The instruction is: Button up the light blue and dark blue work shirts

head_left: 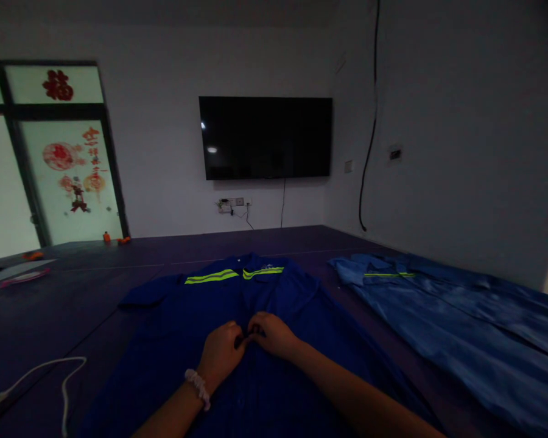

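A dark blue work shirt with yellow-green reflective strips across the chest lies spread front up, its collar pointing away from me. My left hand, with a pale scrunchie on the wrist, pinches the shirt's front edge around mid-chest. Right beside it, my right hand grips the same front opening, fingertips nearly meeting those of the left. The bit of cloth between the fingers, and any button there, is too dark and covered to make out.
To the right lies a lighter blue garment with a yellow-green strip. A white cable rests at left on the purple table. Small orange objects sit near the far edge. A television hangs on the wall.
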`<state>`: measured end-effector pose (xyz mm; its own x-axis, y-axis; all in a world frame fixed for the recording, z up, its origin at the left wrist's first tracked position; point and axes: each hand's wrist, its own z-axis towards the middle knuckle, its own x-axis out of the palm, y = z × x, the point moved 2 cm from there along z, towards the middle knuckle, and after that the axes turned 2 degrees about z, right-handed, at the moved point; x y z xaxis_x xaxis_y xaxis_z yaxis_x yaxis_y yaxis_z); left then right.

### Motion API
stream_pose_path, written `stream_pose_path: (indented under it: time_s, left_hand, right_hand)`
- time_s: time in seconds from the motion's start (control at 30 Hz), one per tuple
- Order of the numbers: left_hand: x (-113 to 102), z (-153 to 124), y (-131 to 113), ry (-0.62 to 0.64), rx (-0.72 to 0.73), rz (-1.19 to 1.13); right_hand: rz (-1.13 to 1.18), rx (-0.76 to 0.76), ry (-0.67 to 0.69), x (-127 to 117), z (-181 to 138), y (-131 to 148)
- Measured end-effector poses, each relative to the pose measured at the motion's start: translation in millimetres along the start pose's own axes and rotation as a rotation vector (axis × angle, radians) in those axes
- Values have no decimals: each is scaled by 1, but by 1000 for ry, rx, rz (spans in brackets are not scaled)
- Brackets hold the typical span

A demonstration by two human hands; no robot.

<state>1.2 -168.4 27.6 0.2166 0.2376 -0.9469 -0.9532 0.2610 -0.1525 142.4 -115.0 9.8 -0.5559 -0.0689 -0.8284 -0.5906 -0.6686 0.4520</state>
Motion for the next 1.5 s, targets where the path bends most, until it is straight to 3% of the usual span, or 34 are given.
stream_pose_path:
  time_s: [0.33, 0.87, 1.23, 1.5]
  left_hand:
    - [-1, 0, -1, 8, -5, 10]
    - [-3, 1, 0, 40, -55, -56]
    - [5, 2, 3, 38, -106, -104]
    - [3, 3, 3, 68, -126, -141]
  right_hand:
    - [-8, 20, 11, -3, 1, 2]
    - [68, -70, -11, -4, 0, -1]
    - [-44, 12, -46, -5, -5, 8]
    - [-141, 21, 10, -8, -3, 11]
